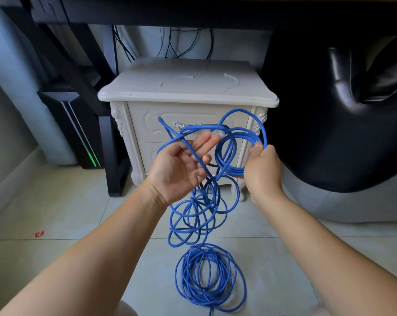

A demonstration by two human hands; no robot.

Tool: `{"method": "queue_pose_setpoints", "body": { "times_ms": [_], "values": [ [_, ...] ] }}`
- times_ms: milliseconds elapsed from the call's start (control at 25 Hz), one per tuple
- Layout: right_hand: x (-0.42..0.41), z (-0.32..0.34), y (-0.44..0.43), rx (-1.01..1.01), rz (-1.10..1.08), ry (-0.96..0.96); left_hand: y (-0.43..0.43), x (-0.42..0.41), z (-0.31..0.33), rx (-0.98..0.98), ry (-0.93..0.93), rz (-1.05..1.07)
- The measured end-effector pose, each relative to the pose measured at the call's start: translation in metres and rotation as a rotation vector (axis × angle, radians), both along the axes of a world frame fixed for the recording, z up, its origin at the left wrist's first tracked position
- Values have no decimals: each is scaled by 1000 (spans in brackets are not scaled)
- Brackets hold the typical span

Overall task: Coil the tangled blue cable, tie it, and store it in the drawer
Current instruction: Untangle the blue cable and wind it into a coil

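We find the blue cable [206, 277] mostly tangled on the floor tiles [79, 224], the left hand [177, 169] hooking a strand under two curled fingers [205, 158] to feed the coil [245, 134] pinched by the right hand [262, 172], the drawer [193, 117] beyond shut.

black leather seat [330, 144] — right | PC tower [67, 124], green-lit — left | red scrap [39, 234] on tiled floor [56, 213]

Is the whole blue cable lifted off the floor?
No, the right hand holds a few loops of the blue cable, but a large bundle of it lies on the floor.
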State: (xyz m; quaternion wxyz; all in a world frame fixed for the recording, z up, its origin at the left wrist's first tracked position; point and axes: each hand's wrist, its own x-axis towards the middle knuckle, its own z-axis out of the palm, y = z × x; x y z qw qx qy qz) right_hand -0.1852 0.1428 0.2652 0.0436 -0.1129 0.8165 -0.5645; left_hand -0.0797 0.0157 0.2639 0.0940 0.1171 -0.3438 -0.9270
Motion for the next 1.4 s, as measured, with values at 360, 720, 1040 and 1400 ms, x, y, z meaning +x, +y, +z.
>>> {"method": "queue_pose_setpoints", "body": {
  "times_ms": [360,720,1040,1400],
  "values": [
    [2,-3,2,203,114,65,6,-2,-6,-387,-31,219],
    [11,-12,-3,407,475,132,1,-3,-7,-683,-264,95],
    [24,-13,-10,-354,619,-578,-5,-16,-14,-950,-492,276],
    [38,-17,-11,160,639,-45,-3,-17,-15,-913,-544,383]
  ]
}}
